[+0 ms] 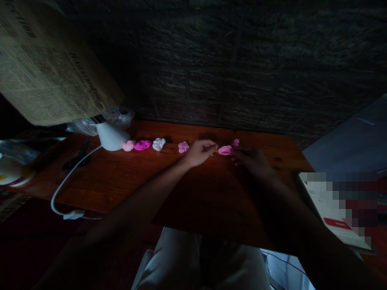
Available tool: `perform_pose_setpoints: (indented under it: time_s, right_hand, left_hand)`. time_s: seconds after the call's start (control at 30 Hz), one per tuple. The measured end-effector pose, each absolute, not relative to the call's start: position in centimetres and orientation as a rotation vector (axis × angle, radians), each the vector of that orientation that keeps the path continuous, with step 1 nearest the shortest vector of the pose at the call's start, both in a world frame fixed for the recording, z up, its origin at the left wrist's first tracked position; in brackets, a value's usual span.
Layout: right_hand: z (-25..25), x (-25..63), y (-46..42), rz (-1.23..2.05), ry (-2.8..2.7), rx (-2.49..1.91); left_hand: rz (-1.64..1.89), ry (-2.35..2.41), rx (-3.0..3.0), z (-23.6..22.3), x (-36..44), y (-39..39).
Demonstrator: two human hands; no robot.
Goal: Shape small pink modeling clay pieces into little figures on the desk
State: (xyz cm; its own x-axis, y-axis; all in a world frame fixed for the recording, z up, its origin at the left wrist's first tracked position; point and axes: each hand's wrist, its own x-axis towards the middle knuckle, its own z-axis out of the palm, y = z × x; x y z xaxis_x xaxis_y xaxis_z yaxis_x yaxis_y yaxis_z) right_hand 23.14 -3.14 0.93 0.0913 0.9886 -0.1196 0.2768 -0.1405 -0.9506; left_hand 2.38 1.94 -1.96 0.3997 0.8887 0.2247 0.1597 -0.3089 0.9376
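A bright pink piece of modelling dough [225, 150], flattened with a dip in it, is held between my two hands above the table. My left hand [201, 153] is closed in a pinch at its left edge. The fingers of my right hand [252, 160] are closed on its right edge, with their tips partly in shadow. Just behind the right fingers sits a small pink lump [235, 142]. To the left of my left hand lie a crumpled pink lump [183, 147], a white lump [159, 144], a magenta lump [142, 145] and a pale pink lump [128, 145].
A lamp with a white base [112, 137] and a newsprint shade [57, 64] stands on the wooden table [136, 169]. Its white cord [57, 189] runs over the front edge. Dark scissors [77, 159] lie at left. A stone-patterned wall [199, 60] rises behind.
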Motion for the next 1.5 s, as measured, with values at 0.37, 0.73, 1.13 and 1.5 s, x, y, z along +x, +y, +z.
perform_pose_setpoints:
  time_s: [0.37, 0.73, 1.13, 1.5]
  right_hand:
    - [1.2, 22.8, -3.2, 1.059, -1.319, -1.633]
    - [1.7, 22.6, -3.3, 1.049, -1.364, -1.706]
    - [0.3, 24.6, -3.3, 0.893, -1.657, -1.544]
    - [0.9, 23.6, -3.4, 0.546, -1.899, -1.653]
  left_hand:
    - [1.008, 0.860, 1.783, -2.6, 2.5, 2.1]
    - [0.925, 0.927, 2.072, -2.3, 2.3, 1.7]
    - [0.880, 1.020, 2.110, -2.1, 2.3, 1.7]
    - [0.910, 1.036, 2.076, -2.0, 2.4, 1.6]
